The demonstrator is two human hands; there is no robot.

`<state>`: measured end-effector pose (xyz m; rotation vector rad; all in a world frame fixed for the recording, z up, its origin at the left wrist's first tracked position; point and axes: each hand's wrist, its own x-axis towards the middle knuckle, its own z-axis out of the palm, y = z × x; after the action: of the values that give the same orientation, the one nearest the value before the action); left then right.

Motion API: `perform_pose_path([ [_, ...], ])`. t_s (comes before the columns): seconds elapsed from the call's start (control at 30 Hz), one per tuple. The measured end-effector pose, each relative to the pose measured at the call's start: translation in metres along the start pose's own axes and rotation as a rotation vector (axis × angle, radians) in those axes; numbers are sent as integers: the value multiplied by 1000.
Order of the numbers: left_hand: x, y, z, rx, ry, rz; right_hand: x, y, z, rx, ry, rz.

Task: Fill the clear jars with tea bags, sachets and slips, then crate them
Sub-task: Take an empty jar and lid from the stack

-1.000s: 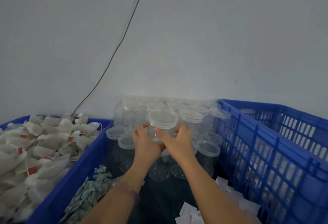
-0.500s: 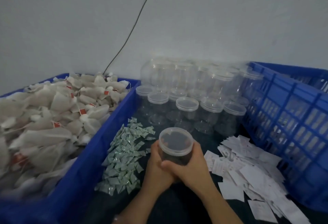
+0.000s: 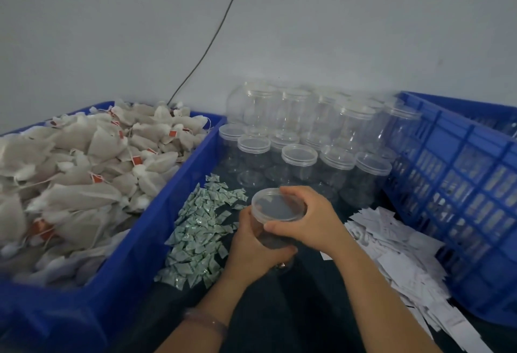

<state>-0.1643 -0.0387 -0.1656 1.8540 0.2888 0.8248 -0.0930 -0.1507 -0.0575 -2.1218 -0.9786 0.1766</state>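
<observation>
I hold one clear lidded jar (image 3: 275,208) upright over the dark table, close in front of me. My left hand (image 3: 253,249) wraps its body from the left and below. My right hand (image 3: 310,218) grips the lid rim from the right, fingers curled over its top edge. A pile of small green-white sachets (image 3: 200,229) lies just left of the jar. White paper slips (image 3: 391,246) are heaped to its right. Tea bags (image 3: 84,165) with red tags fill the blue bin on the left.
Several empty lidded jars (image 3: 299,154) stand stacked against the wall behind. A blue slatted crate (image 3: 458,184) stands on the right, the blue tea-bag bin (image 3: 156,212) on the left. A thin black cable (image 3: 212,36) runs down the wall.
The jar came from the stack at the back toward me and down to the table front. My right hand shifted from the jar's side up onto its lid.
</observation>
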Motion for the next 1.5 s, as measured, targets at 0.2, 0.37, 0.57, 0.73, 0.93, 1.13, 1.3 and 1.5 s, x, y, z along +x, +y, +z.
perform_pose_path([
  [0.2, 0, 5, 0, 18, -30, 62, 10, -34, 31, -534, -7, 118],
  [0.37, 4, 5, -29, -74, -93, -73, 23, -37, 28, -503, -154, -166],
  [0.57, 3, 3, -32, -163, -169, -117, 27, -43, 16, -586, -332, -61],
  [0.73, 6, -1, -30, -191, -145, -142, 13, -46, 30, -689, -171, -57],
  [0.93, 5, -4, -29, -240, -184, -171, 13, -48, 24, -588, -106, 55],
  [1.13, 4, 1, -29, -271, -140, -158, 13, -46, 17, -271, -179, -171],
  [1.3, 4, 3, -27, -264, -143, -181, 16, -49, 28, -626, -62, -100],
  [1.5, 6, -2, -25, -126, -106, -128, 13, -44, 33, -507, -96, -173],
])
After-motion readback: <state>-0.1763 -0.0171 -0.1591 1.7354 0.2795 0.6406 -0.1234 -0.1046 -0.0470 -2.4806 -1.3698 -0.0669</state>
